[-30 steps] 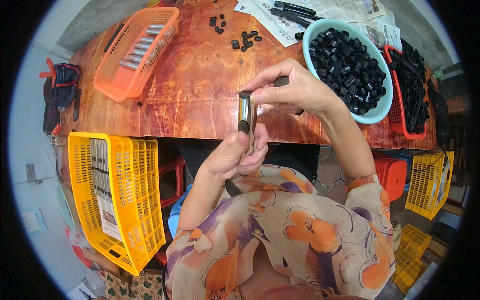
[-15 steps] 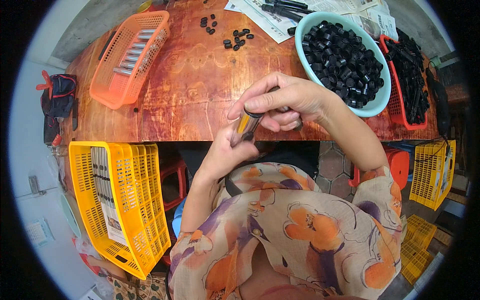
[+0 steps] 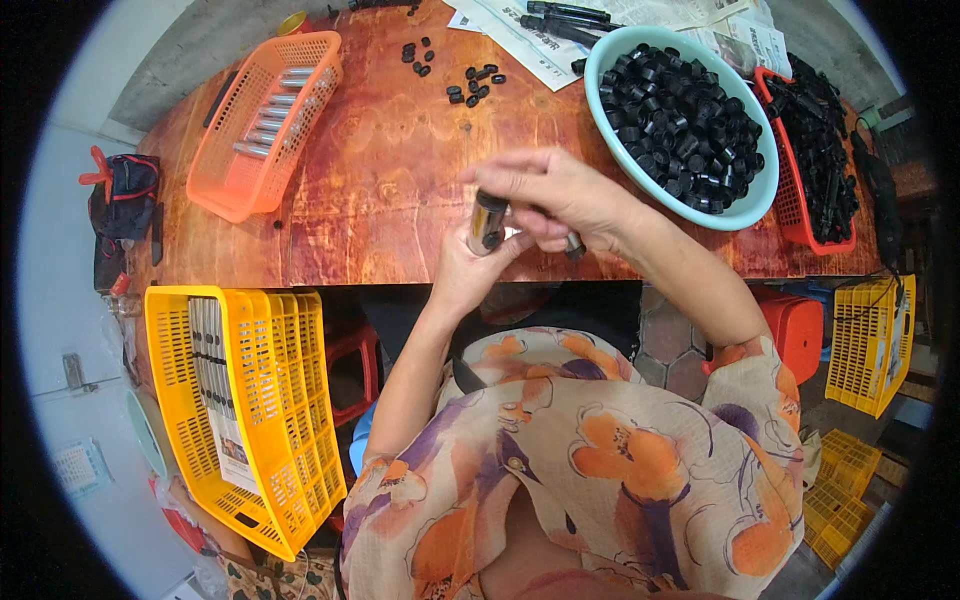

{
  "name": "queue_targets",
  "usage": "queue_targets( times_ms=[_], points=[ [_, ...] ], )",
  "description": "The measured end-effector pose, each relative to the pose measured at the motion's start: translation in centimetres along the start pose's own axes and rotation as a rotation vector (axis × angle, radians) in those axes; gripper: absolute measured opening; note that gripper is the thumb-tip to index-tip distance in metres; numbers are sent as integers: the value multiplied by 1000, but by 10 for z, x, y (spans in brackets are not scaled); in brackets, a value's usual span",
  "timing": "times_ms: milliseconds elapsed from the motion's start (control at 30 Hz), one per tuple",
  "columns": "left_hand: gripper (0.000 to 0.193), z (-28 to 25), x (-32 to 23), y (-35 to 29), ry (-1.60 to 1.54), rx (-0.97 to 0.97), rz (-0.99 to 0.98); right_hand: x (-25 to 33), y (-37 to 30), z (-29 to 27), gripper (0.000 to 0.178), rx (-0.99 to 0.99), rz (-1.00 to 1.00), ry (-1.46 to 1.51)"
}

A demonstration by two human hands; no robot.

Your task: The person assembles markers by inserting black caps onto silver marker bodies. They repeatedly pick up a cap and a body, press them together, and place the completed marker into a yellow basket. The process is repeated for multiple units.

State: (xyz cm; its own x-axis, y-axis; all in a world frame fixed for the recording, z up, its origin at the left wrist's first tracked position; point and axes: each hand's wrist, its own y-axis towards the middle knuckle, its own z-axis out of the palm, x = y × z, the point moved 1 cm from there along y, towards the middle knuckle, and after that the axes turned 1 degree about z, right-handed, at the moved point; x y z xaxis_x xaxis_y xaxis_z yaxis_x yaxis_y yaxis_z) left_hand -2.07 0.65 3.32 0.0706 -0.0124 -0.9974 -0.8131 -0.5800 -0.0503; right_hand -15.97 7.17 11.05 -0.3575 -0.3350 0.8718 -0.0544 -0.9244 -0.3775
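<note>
My left hand point(image 3: 462, 268) is closed round a shiny metal tube point(image 3: 487, 226) held upright over the table's near edge. A black ring-like end tops the tube, and another dark piece shows near my left thumb. Just to the right and above, my right hand point(image 3: 568, 200) is slightly blurred, its index finger and thumb apart from the tube's top. Its lower fingers curl round a small black cap point(image 3: 575, 245); whether more are in the palm is hidden. Several loose black caps point(image 3: 478, 84) lie farther off on the wooden table point(image 3: 390, 210).
A pale blue bowl point(image 3: 621, 155) heaped with black caps point(image 3: 690, 130) stands at the right. Beside it, a red basket point(image 3: 800, 205) holds black parts. An orange basket point(image 3: 225, 200) with metal tubes point(image 3: 265, 125) is at the left, above a yellow crate point(image 3: 285, 400). Newspapers point(image 3: 540, 60) lie behind.
My right thumb and fingers have lifted off the tube's top and drawn a little right. My left hand has moved slightly up, turning the tube more upright.
</note>
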Motion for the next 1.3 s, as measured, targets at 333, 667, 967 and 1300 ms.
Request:
queue_targets(
  times_ms=[333, 667, 967, 1300],
  points=[
    [31, 0, 25, 13, 16, -92, 86, 33, 19, -12, 32, -96, -480, 642],
    [31, 1, 38, 17, 24, -103, 158, 11, 61, -2, 32, -61, -339, 901],
    [28, 0, 34, 16, 15, -96, 139, 10, 60, -2, 31, -111, -332, 888],
    [29, 5, 30, 15, 13, -156, 147, 11, 55, -1, 31, -131, -387, 831]
  ],
)
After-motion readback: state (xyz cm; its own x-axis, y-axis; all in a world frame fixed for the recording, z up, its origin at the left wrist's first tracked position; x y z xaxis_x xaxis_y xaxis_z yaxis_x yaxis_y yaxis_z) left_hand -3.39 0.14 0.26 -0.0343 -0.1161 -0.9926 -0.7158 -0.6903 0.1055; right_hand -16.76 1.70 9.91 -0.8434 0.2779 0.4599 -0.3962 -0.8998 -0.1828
